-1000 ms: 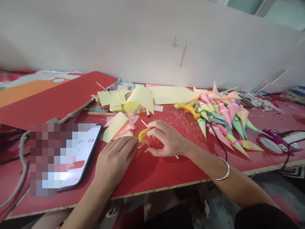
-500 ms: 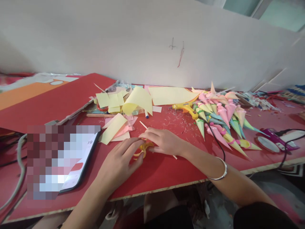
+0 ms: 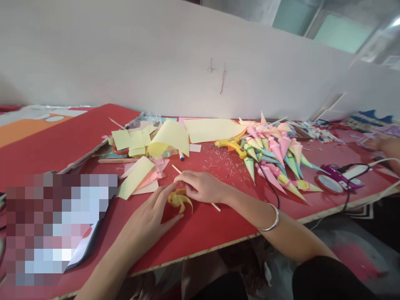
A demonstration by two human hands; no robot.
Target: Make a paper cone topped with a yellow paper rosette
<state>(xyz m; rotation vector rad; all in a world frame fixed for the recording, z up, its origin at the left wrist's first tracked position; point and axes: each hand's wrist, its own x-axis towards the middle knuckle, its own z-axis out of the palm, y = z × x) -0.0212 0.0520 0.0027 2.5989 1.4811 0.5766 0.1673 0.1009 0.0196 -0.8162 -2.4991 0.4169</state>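
Note:
Before me on the red table is a small yellow piece of curled paper strips (image 3: 178,200), shaped like a flower. My left hand (image 3: 148,214) reaches around its left side, fingers at the upper edge and thumb below, and steadies it. My right hand (image 3: 201,187) is bent over just to the right of the strips. Its fingers are curled in and their tips are partly hidden, so what they grip cannot be made out. Under the right hand a thin white stick (image 3: 215,206) lies slanted, showing at both ends.
Yellow paper sheets (image 3: 168,137) and cut pieces lie behind my hands. Further right are a yellow glue gun (image 3: 231,145), a pile of pastel paper cones (image 3: 278,152) and a purple device (image 3: 346,177) with cables. A phone (image 3: 90,246) lies left. Another person's arm (image 3: 389,146) shows far right.
The view has swung a little to the right. My right hand's fingers have drawn back from over the yellow strips and curled in, so more of the strips shows. The stick stays in place.

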